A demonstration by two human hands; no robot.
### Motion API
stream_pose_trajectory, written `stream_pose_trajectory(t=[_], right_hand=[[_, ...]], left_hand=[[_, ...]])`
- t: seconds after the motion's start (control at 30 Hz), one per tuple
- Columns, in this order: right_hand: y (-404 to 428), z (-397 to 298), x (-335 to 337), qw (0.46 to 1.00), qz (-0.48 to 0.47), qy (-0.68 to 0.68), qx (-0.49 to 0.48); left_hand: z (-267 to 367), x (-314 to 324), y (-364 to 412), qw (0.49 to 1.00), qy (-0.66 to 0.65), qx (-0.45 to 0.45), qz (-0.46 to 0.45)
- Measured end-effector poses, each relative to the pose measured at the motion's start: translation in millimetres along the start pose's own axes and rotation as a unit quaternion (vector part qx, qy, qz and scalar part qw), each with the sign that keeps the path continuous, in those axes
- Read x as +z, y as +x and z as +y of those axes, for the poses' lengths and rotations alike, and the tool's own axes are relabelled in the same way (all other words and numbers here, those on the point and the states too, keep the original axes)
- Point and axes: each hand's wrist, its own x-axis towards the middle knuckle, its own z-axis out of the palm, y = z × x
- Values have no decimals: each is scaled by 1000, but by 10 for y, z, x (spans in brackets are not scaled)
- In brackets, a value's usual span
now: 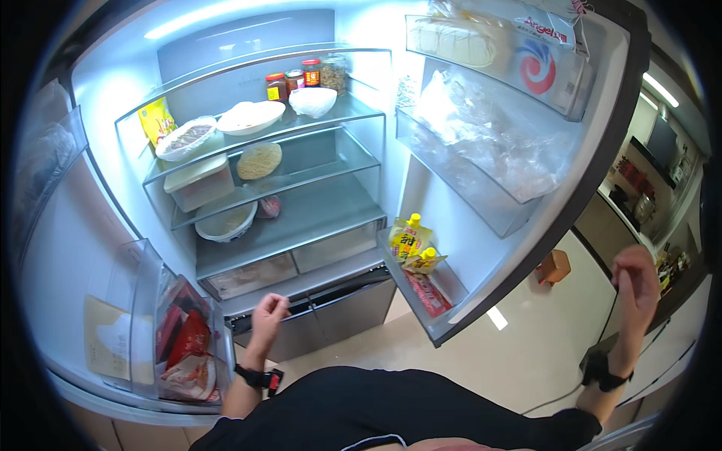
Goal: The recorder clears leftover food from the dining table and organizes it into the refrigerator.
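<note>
Before me stands a refrigerator with both doors open. My left hand [271,315], its fingers curled with nothing seen in them, hangs by the left door's lower bin [144,338], which holds red packets [189,338]. My right hand [637,276] is raised beyond the right door [564,225], fingers bent, touching nothing that I can see. On the glass shelves are a white plate [251,117], a covered dish [187,138], a white bowl [313,102], lidded jars [276,87], a plastic container [200,183], a round pale food item [259,161] and a patterned bowl [227,222].
The right door's bins hold plastic bags [479,129] and yellow-capped pouches [410,238]. Closed drawers [338,245] lie below the shelves. An orange-brown stool [554,266] stands on the tiled floor [496,361], with a kitchen counter [615,211] farther right.
</note>
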Motion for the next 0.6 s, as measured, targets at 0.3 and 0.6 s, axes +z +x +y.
stream_pose_trajectory(t=[0.3,0.6], right_hand=[[235,5,-1252,967,-118,-223,-16],[945,168,-552,968,-178,-117,-130]], left_hand=[[1850,-256,-239,979,138,122,91],[3195,48,391,931,227,284,15]])
